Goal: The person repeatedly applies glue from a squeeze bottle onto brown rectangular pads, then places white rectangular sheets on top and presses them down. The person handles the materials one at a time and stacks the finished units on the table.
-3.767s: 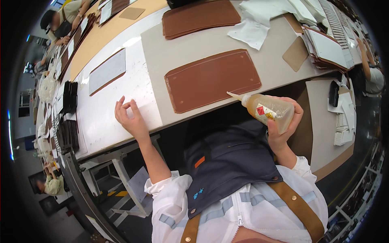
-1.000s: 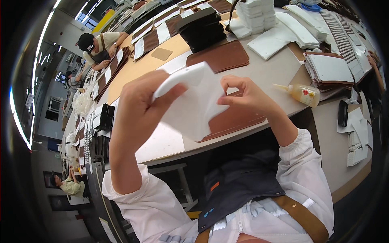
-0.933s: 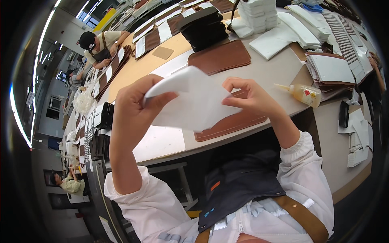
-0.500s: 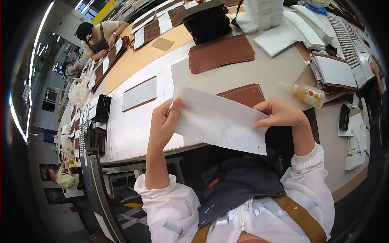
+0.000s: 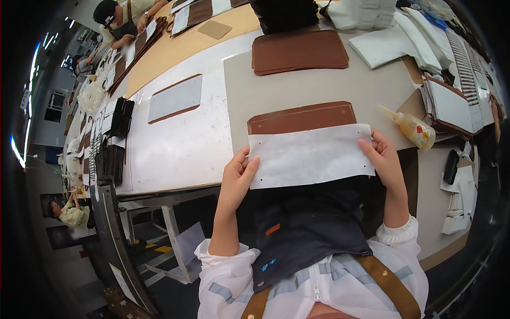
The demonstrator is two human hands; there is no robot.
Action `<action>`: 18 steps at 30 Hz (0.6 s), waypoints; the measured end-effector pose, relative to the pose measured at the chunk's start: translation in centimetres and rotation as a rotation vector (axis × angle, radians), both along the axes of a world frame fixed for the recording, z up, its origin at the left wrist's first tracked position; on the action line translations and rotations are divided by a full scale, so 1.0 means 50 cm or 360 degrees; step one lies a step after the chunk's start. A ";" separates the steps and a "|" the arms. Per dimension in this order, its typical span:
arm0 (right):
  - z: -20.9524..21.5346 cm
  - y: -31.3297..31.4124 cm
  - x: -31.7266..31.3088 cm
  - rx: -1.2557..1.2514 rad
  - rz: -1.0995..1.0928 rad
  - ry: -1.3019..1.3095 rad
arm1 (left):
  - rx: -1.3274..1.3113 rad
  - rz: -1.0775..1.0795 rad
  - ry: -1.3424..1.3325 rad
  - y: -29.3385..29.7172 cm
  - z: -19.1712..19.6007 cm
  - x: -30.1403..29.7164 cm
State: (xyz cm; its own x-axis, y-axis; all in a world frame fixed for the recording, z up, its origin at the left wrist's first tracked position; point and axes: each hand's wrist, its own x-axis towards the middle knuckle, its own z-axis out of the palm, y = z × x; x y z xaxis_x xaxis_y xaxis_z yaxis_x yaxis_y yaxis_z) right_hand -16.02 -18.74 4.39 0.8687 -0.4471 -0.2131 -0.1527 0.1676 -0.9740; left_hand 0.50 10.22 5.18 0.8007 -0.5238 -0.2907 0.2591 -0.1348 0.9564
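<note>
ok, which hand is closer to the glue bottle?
Right. The right hand grips the right end of the white sheet, just below-left of the glue bottle lying on the table. The left hand holds the sheet's left end, a full sheet length away.

White long-sleeved shirt with gathered cuffs, dark navy apron, tan leather straps.

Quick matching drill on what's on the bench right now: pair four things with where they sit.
1. white sheet
2. glue bottle
3. brown panel stack
4. grey board

a. far side of bench, ahead
b. held by left hand and right hand
c. lying right of the right hand
d. left, on the white surface

Pairs: 1-b, 2-c, 3-a, 4-d
</note>
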 end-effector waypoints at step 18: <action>-0.030 -0.022 0.094 -0.0326 -0.0147 -0.0118 | 0.0649 0.0088 -0.1148 -0.016 -0.059 0.052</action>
State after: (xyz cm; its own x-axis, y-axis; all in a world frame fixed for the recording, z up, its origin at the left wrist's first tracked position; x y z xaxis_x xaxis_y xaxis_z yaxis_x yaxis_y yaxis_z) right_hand -11.30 -19.86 2.87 0.8320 -0.5529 -0.0468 -0.0725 -0.0247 -0.9971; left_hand 3.10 9.41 2.25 0.8848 -0.4429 0.1450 -0.3824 -0.5122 0.7690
